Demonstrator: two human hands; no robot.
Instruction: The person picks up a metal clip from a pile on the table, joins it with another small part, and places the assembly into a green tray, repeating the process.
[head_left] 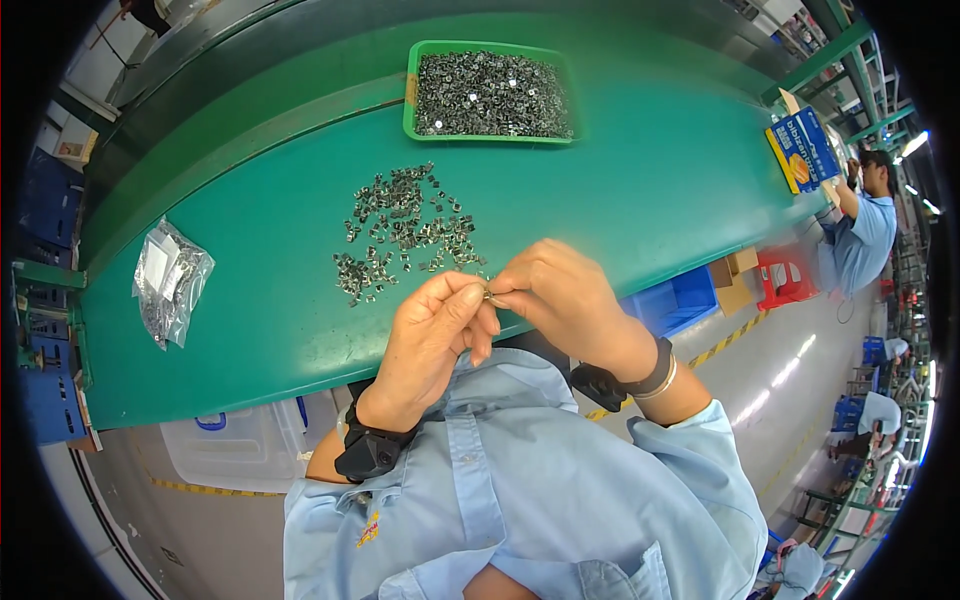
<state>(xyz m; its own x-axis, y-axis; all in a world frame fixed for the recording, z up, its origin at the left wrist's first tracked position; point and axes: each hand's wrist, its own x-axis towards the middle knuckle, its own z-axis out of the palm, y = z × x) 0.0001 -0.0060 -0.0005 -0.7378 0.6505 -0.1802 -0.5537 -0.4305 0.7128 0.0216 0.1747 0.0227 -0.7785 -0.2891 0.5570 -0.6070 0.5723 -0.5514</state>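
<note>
Close together at the bench's near edge, my left hand (440, 325) and my right hand (556, 296) meet fingertip to fingertip. Pinched between them is a small shiny metal part (488, 296), mostly covered by the fingers, so its full shape is hidden. Just beyond the hands, a loose spread of small metal pieces (405, 225) lies on the green bench top (270, 250). Farther back stands a green plastic tray (408, 120) filled with many of the same kind of little metal pieces.
A clear plastic bag (172, 285) of small parts lies at the left. A blue and yellow carton (803, 150) stands at the far right, near a person in blue (862, 230). Below the bench edge are a blue bin (680, 303), a red stool (785, 278) and a clear storage box (235, 445).
</note>
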